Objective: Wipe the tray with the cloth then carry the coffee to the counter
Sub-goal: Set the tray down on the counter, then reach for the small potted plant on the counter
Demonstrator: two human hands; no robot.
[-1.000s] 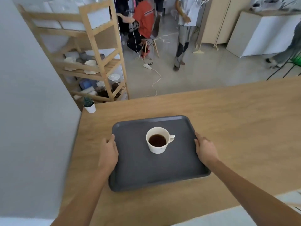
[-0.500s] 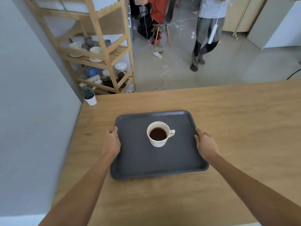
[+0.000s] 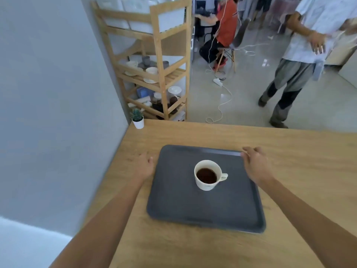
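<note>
A dark grey tray (image 3: 185,209) lies flat on the wooden counter (image 3: 299,171). On it stands a white cup of coffee (image 3: 207,175), handle pointing right. My left hand (image 3: 144,167) hovers just off the tray's left edge, fingers loosely apart, holding nothing. My right hand (image 3: 255,165) is over the tray's far right corner, fingers spread and blurred, with its fingertips near the rim. No cloth is in view.
A small potted plant (image 3: 138,118) stands at the counter's far left corner beside a grey wall (image 3: 58,113). Beyond the counter is a wooden shelf (image 3: 160,78) with crockery. A person (image 3: 297,60) stands on the floor at right; another sits farther back.
Both hands gripped the tray's side edges before. Now they have come off the sides and moved toward the tray's far end. The view has shifted and the tray looks nearer.
</note>
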